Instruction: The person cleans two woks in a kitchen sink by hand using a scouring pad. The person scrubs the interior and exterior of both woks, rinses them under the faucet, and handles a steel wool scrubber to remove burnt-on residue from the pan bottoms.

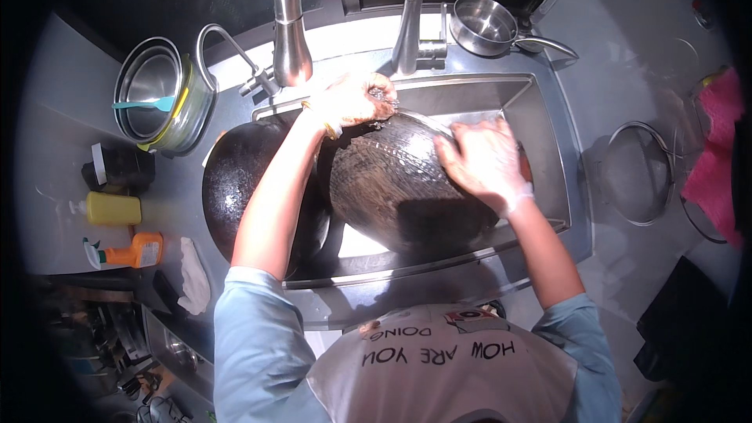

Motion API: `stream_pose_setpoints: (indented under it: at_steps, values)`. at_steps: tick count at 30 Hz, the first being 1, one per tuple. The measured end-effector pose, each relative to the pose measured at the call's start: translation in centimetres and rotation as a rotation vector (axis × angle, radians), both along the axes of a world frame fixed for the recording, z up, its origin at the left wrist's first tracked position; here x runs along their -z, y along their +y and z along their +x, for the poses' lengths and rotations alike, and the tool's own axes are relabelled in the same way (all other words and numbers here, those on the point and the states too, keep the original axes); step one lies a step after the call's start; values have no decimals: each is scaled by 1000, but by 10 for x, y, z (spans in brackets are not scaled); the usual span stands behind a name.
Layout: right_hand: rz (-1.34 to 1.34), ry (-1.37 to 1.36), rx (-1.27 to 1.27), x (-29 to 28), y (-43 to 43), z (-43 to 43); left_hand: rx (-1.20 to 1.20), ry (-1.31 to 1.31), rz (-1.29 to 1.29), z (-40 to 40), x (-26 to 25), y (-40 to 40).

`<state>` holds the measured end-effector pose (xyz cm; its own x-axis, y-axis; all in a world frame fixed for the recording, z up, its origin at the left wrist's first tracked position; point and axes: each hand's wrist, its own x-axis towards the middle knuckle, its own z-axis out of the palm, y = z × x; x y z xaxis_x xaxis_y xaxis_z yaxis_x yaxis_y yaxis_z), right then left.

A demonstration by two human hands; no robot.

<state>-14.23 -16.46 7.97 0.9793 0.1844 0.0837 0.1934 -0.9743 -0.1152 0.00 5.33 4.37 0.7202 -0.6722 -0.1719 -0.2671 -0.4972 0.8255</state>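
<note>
A large dark wok (370,188) with a scorched, streaked, wet surface lies tilted in the steel sink (543,129). My left hand (352,100), in a clear glove, holds a shiny steel wool scrubber (382,94) against the wok near its far rim. My right hand (487,158), also gloved, grips that rim farther right; its fingertips are partly lost in glare. To the left, a second black rounded pan (235,194) rests over the sink's edge, partly behind my left forearm. A reddish-brown piece (524,165) shows beside my right hand, mostly hidden.
Two faucets (292,50) (405,41) and a thin tap (220,29) rise behind the sink. A saucepan (484,26) stands back right, a sieve (639,173) right. Stacked bowls (147,59), a yellow pump bottle (114,209), an orange spray bottle (147,249) and a white cloth (194,279) line the left.
</note>
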Motion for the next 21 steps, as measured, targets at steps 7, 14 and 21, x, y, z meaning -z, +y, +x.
stream_pose_setpoints:
  at_steps: [7, 14, 21]
  values:
    - [486, 19, 111, 8, 25, -11, 139, 280, -166, -17, -12, 22]
    - [467, 17, 73, 10, 5, -19, 222, 170, -90, -14, -5, 13]
    - [555, -8, -23, 11, -3, -23, 256, -274, -71, -50, -26, -29]
